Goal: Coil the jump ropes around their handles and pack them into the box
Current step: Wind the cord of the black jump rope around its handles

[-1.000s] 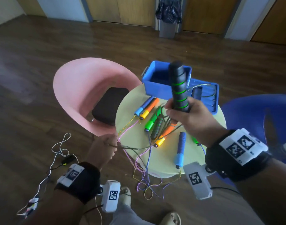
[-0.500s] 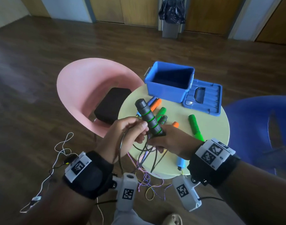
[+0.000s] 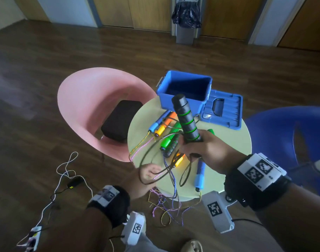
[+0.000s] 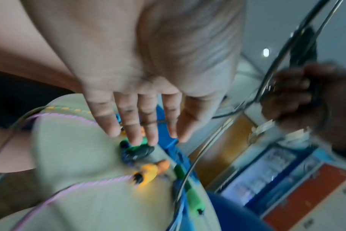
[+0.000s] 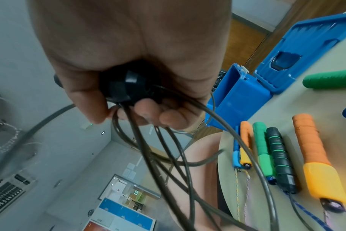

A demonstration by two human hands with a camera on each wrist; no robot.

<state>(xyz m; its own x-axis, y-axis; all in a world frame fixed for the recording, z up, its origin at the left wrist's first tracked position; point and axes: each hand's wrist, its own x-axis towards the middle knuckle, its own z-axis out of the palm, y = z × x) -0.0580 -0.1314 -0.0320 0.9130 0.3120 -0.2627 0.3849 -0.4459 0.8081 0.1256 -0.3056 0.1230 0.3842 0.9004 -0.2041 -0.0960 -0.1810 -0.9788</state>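
Observation:
My right hand (image 3: 201, 148) (image 5: 128, 115) grips a black handle with green rings (image 3: 186, 120) upright over the round table (image 3: 232, 142); its end cap (image 5: 126, 87) shows below the palm. Loops of its dark cord (image 3: 146, 160) (image 5: 148, 156) hang from the handle and curve past my left hand (image 3: 148, 175) (image 4: 144, 117), which is at the table's front left edge with straight fingers, holding nothing. The matching black handle (image 3: 172, 148) (image 5: 280, 156) lies among coloured handles. The open blue box (image 3: 184, 90) (image 5: 237, 96) stands at the back.
The box's lid (image 3: 223, 110) lies right of it. Blue, orange, green and yellow handles (image 3: 161, 124) lie on the table, their thin ropes (image 3: 164, 206) hanging off the front. A pink chair (image 3: 93, 106) stands left, a blue chair (image 3: 292, 139) right, and a white cable (image 3: 64, 171) lies on the floor.
My right hand has lifted the black handle up and away from the table's front. My left hand let go of the cord, dropped to the left and opened.

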